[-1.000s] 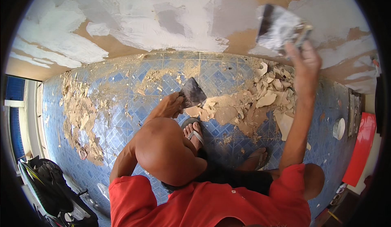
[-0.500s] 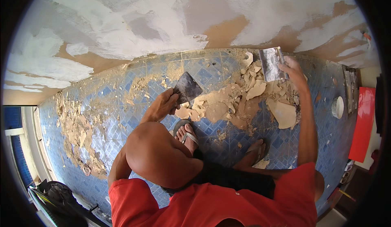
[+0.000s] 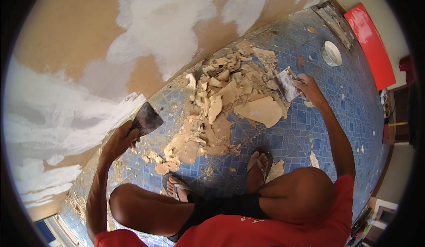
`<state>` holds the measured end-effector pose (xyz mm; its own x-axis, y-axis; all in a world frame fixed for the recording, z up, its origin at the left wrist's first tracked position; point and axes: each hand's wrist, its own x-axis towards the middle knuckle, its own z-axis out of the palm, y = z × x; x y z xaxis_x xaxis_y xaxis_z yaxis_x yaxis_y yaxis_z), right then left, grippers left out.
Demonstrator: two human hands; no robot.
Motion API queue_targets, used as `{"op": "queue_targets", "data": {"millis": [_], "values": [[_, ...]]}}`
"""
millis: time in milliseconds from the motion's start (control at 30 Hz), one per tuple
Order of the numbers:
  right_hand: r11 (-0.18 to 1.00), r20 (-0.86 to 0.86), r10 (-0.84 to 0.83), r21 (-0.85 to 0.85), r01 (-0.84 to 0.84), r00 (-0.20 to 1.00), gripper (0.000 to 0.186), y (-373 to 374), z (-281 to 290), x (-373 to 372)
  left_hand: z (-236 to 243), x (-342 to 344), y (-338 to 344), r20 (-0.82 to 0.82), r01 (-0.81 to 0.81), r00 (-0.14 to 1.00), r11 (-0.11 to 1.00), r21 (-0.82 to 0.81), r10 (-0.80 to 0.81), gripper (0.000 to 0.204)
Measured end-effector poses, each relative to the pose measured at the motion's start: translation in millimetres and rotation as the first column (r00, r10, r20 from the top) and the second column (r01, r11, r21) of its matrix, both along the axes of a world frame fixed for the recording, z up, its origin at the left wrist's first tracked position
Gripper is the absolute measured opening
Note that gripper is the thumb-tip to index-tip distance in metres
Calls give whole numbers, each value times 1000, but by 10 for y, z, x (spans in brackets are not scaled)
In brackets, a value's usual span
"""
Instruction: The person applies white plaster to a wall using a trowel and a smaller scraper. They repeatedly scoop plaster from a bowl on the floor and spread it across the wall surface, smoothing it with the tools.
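Observation:
My left hand (image 3: 120,141) is closed round a dark, wide-bladed putty knife (image 3: 148,119), close to the patchy wall (image 3: 150,30). Its handle is hidden in my fingers. Out to the right, my right hand (image 3: 308,89) grips a second putty knife (image 3: 287,84), whose blade carries whitish smears. That blade is beside a heap of broken plaster flakes (image 3: 221,96) on the floor, at the heap's right edge. One large pale flake (image 3: 261,110) lies at the near side of the heap.
Blue tiled floor (image 3: 327,127) spreads to the right, dotted with small chips. A white round tub (image 3: 331,54) stands at the far right. Beyond it a red panel (image 3: 371,43) leans by the wall, near some worn wooden boards (image 3: 335,25). My sandalled feet (image 3: 259,167) are at the near side.
My view has swung to the right, so the wall now slants across the left. The left putty knife has come nearer the wall. Both hands keep their knives.

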<state>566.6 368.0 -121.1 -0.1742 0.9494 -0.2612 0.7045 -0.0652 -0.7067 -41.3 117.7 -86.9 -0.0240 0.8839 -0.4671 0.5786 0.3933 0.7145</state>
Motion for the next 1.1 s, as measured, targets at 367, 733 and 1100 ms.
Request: {"op": "queue_targets", "data": {"millis": [367, 733, 1100], "values": [[863, -108, -402, 287, 415, 909, 33, 1986, -1100, 2722, -348, 174, 186, 45, -206, 972, 925, -319, 232, 16], [647, -338, -586, 351, 676, 737, 40, 3156, -2071, 3613, -311, 8, -317, -226, -441, 896, 702, -558, 383, 21], [795, 229, -498, 505, 336, 836, 35, 3057, -2672, 4288, -343, 380, 171, -453, -169, 891, 929, -328, 2, 27]]}}
